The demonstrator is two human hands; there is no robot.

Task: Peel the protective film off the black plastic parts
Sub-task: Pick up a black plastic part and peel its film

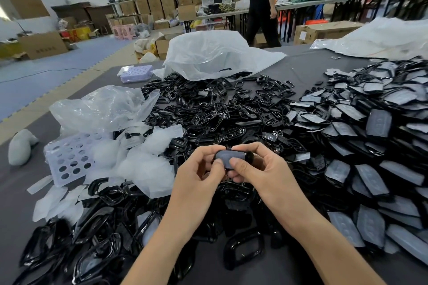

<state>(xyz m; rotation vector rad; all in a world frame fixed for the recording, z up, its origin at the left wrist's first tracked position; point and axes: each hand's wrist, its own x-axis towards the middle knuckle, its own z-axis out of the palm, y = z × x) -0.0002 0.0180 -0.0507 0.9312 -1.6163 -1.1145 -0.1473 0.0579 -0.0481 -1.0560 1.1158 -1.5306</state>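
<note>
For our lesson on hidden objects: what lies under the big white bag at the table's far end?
Black plastic parts poke out from under the near edge of the white bag; anything deeper beneath it is covered.

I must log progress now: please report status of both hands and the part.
Left hand and right hand both pinch one film-covered black part. Not yet peeled. Nothing in the way.

Both bare forearms rise from the lower edge and converge at the centre. The left hand (199, 170) and right hand (262, 166) meet fingertip to fingertip, thumbs side by side on the near face of a film-covered black part (231, 157), their fingers curled behind it.
</note>
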